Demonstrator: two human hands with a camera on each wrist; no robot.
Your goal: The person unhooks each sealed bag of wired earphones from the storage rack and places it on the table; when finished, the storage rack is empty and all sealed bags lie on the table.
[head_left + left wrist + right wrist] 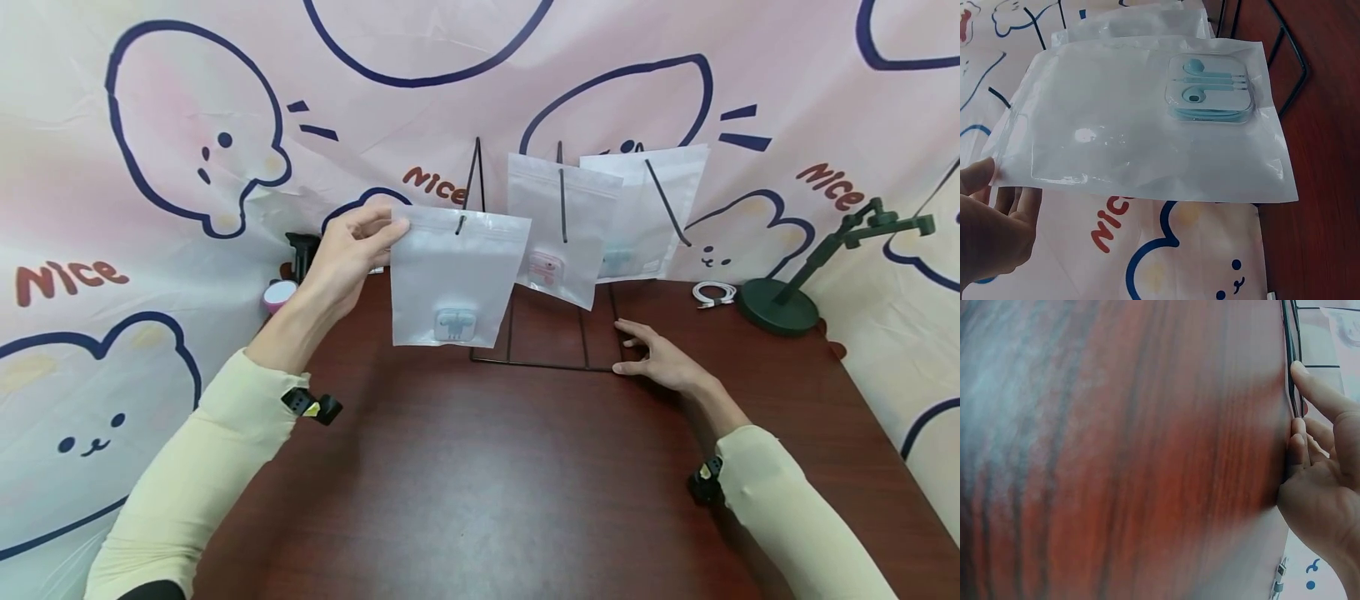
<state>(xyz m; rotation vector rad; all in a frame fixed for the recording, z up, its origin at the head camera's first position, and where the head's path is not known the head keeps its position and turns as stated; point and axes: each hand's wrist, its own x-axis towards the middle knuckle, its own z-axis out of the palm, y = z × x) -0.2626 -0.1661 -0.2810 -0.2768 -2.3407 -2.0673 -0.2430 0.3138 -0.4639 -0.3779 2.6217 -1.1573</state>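
My left hand point(345, 258) pinches the upper left corner of a white zip bag point(461, 258) between thumb and fingers. A clear case of light blue earphones point(1210, 87) shows through its lower part. The bag hangs by its top hole on a hook of a black wire rack point(547, 365). My right hand point(663, 358) is at the front right corner of the rack's base, thumb and fingers on the wire. On the rack's other hooks hang a bag with a pink earphone case point(545, 268) and another white bag point(656, 208), partly covered.
A green stand point(780, 304) and a coiled white cable point(712, 293) sit at the back right of the brown table point(480, 483). Behind my left hand are a black object point(302, 254) and a round pink-and-white item point(280, 293). A patterned cloth backs the table.
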